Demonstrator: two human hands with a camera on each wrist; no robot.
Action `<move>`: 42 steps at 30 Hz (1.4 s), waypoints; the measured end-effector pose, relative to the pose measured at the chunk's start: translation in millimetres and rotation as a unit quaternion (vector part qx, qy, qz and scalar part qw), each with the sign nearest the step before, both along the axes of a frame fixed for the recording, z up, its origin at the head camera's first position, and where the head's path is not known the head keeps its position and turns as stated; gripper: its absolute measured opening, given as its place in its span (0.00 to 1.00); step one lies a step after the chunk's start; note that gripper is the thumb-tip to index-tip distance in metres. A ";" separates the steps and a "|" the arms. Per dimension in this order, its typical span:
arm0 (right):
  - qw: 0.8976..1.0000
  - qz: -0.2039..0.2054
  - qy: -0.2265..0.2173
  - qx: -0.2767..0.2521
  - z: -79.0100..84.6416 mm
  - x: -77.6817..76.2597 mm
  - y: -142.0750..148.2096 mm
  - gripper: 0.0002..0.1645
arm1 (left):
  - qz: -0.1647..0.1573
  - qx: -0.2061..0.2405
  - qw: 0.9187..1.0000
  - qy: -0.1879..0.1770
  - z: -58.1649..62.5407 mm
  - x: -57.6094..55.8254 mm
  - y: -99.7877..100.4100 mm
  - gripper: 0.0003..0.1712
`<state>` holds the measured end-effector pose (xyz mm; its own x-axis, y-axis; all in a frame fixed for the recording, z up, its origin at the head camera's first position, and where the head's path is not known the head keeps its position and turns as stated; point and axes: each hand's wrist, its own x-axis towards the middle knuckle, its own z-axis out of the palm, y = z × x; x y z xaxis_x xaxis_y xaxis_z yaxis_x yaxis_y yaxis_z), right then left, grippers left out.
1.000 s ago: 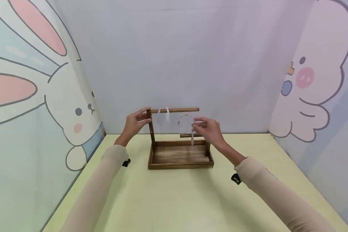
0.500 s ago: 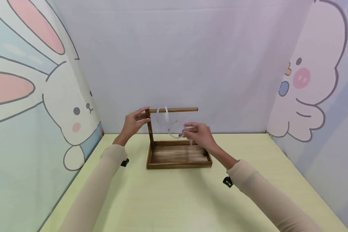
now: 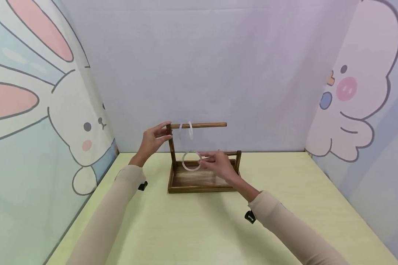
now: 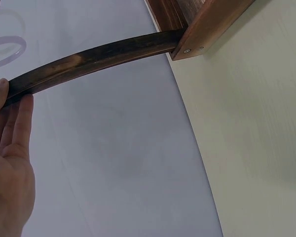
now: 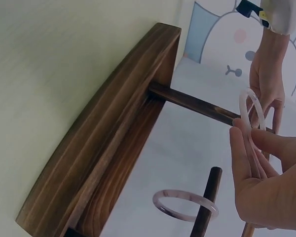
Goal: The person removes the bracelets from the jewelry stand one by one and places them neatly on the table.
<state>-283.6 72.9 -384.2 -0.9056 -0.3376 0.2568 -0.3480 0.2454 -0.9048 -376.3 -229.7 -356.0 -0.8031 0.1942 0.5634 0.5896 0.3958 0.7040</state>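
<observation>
My left hand (image 3: 154, 141) grips the top of the upright post (image 4: 98, 57) of a brown wooden bangle stand (image 3: 202, 190). Two pale bangles hang on its upper bar (image 3: 209, 125): a lilac one (image 4: 23, 47) nearer the post and a white one (image 3: 191, 133). My right hand (image 3: 220, 165) pinches a translucent whitish bangle (image 3: 183, 162) between thumb and fingers, over the stand's tray and left of the lower bar (image 3: 231, 153). In the right wrist view, another bangle (image 5: 160, 201) with brownish tints hangs on the lower bar; my hand mostly hides it in the head view.
The stand sits on a pale yellow-green table (image 3: 185, 224), close to a plain greyish back wall (image 3: 199, 73). Side walls carry a cartoon rabbit (image 3: 83, 121) at left and a white cartoon figure (image 3: 355, 92) at right.
My right hand has moved left and down with the pinched bangle, away from the lower bar, whose right end is visible again. My left hand keeps its grip on the post.
</observation>
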 end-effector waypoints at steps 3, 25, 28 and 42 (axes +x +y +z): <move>1.000 0.008 -0.012 0.002 -9.1 2.3 -5.4 0.22 | 0.004 -0.001 1.000 -0.004 2.6 4.1 1.9 0.34; 0.995 0.077 -0.059 -0.013 -69.4 14.9 -44.0 0.20 | -0.007 -0.001 1.000 0.005 4.5 5.5 4.3 0.34; 0.994 0.084 -0.068 -0.019 -75.2 17.7 -49.7 0.20 | -0.002 0.000 1.000 0.004 0.6 1.2 2.1 0.34; 0.993 0.098 -0.071 -0.012 -94.0 30.9 -63.8 0.17 | 0.012 -0.009 1.000 -0.002 -0.8 1.9 1.3 0.33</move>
<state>-252.7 9.1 -478.2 -0.8507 -0.5064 0.1411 -0.2551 0.1631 -0.9531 -374.3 -228.4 -356.9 -0.8093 0.1851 0.5575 0.5778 0.4217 0.6988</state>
